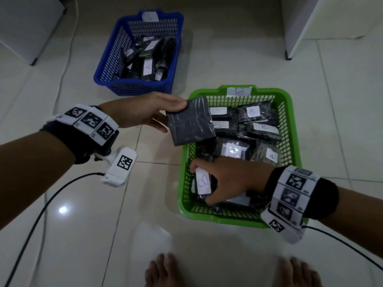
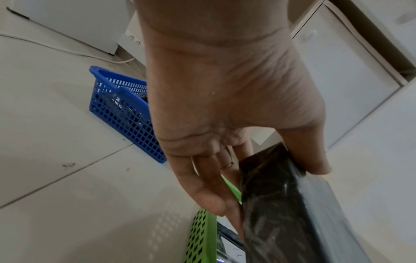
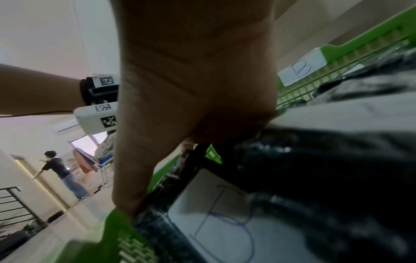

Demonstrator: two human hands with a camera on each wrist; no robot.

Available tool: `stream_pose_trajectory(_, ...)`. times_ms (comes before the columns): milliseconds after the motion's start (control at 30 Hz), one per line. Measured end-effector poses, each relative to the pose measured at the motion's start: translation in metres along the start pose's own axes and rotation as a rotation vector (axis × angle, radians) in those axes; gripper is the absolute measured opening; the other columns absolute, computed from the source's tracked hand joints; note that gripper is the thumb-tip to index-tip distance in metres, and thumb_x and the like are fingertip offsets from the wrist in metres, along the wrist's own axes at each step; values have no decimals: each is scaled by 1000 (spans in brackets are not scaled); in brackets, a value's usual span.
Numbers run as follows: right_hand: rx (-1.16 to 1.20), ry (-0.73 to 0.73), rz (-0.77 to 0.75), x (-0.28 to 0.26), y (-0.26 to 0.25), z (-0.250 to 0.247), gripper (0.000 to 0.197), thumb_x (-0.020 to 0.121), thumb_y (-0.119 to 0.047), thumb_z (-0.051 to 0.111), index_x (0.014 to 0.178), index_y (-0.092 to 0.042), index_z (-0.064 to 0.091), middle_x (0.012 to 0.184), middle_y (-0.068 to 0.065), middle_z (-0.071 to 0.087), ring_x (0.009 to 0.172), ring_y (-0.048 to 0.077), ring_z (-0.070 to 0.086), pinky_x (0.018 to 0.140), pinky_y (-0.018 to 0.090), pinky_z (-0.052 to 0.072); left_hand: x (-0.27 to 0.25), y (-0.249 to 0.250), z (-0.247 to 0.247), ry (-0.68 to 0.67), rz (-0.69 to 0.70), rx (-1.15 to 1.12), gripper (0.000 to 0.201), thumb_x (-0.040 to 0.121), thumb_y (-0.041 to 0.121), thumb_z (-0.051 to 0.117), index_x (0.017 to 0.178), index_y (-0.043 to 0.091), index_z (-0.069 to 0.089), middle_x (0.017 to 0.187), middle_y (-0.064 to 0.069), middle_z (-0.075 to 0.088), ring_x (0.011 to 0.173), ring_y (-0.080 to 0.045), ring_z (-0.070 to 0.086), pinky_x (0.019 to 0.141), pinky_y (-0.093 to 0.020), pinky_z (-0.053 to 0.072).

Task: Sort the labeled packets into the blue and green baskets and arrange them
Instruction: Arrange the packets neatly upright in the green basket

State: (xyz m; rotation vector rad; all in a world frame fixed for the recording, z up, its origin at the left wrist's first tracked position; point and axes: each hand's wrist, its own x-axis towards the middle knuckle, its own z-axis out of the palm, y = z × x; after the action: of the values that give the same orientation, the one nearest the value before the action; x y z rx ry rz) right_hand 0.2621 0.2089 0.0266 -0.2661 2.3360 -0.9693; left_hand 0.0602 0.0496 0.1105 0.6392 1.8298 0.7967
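My left hand [image 1: 165, 114] pinches a black packet [image 1: 191, 121], thumb on top and fingers beneath, above the left rim of the green basket [image 1: 290, 112]; its label does not show. The same black packet [image 2: 281, 204] fills the lower right of the left wrist view under my left hand [image 2: 258, 169]. My right hand [image 1: 215, 181] reaches into the green basket's near left corner and grips a packet labelled B [image 1: 204, 181], seen close as the B packet [image 3: 225, 222] below my right hand [image 3: 191, 124]. Several B packets lie in the green basket. The blue basket [image 1: 107, 65] holds several A packets.
Both baskets stand on a pale tiled floor. White furniture stands at the far left [image 1: 27, 27] and far right [image 1: 323, 21]. A thin cable [image 1: 68, 50] runs along the floor left of the blue basket. My bare feet [image 1: 163, 270] are at the bottom edge. A person [image 3: 58, 170] stands far off.
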Motion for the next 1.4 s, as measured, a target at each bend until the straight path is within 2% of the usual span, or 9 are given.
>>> stream_pose_trajectory(200, -230, 70, 9, 8, 1, 28, 92, 65, -56, 78, 137, -47, 22, 130, 2, 49, 110, 26, 50, 88, 39, 47, -3, 3, -1, 79, 18, 0, 48, 90, 55, 56, 123, 23, 68, 112, -7, 69, 97, -24, 63, 86, -38, 54)
stream_pose_trajectory(300, -135, 43, -2, 11, 1, 24, 86, 62, -48, 82, 129, -47, 28, 118, 3, 52, 100, 25, 52, 83, 41, 52, -4, 3, 0, 79, 13, 9, 47, 89, 54, 56, 123, 24, 68, 110, -5, 70, 97, -23, 63, 84, -37, 53)
stream_pose_trajectory(533, 179, 90, -74, 4, 3, 19, 80, 67, -20, 84, 127, -34, 34, 80, -11, 47, 62, 0, 48, 51, 15, 38, -7, 6, -4, 23, 34, -9, 63, 81, 64, 61, 129, 24, 65, 125, -19, 64, 103, -26, 63, 89, -40, 53)
stream_pose_trajectory(833, 224, 15, -54, 0, 10, 16, 78, 71, -12, 81, 127, -33, 31, 65, -3, 54, 51, 3, 46, 45, 19, 39, -9, 3, -6, -86, 33, -44, 73, 71, 71, 74, 131, 32, 64, 132, -14, 64, 124, -43, 57, 104, -53, 49)
stream_pose_trajectory(900, 264, 68, -55, -3, 13, 8, 82, 69, -12, 82, 129, -36, 31, 71, 0, 61, 57, 5, 53, 49, 22, 45, -11, 4, -11, -161, 25, -74, 75, 71, 66, 78, 135, 31, 61, 134, -14, 63, 123, -37, 60, 101, -46, 53)
stream_pose_trajectory(1033, 318, 326, -119, -9, 18, -25, 84, 69, -23, 87, 132, -36, 33, 109, -2, 68, 94, 16, 69, 79, 34, 58, -12, 7, -13, -416, -6, -177, 67, 72, 50, 86, 132, 29, 65, 133, -13, 64, 117, -28, 64, 94, -36, 56)
stream_pose_trajectory(1167, 330, 586, -79, -20, 30, -66, 83, 68, -13, 89, 127, -26, 32, 92, -3, 61, 73, 0, 65, 60, 18, 52, -4, 15, 8, -542, -77, -70, 67, 81, 30, 82, 140, 14, 56, 139, -19, 60, 124, -34, 60, 96, -36, 55)
stream_pose_trajectory(1267, 316, 653, -38, -25, 42, -76, 83, 68, -14, 86, 128, -28, 31, 91, 4, 61, 71, 9, 62, 62, 38, 57, 2, 26, 36, -488, -155, 87, 46, 86, 17, 77, 129, 16, 62, 133, -12, 65, 120, -28, 65, 92, -32, 58)
stream_pose_trajectory(1400, 264, 669, -2, -25, 47, -80, 82, 68, -13, 85, 127, -30, 30, 88, 3, 63, 68, 14, 63, 63, 38, 56, 9, 31, 66, -343, -59, 419, 38, 83, 29, 82, 117, 31, 66, 119, 6, 68, 110, -12, 67, 91, -31, 56)
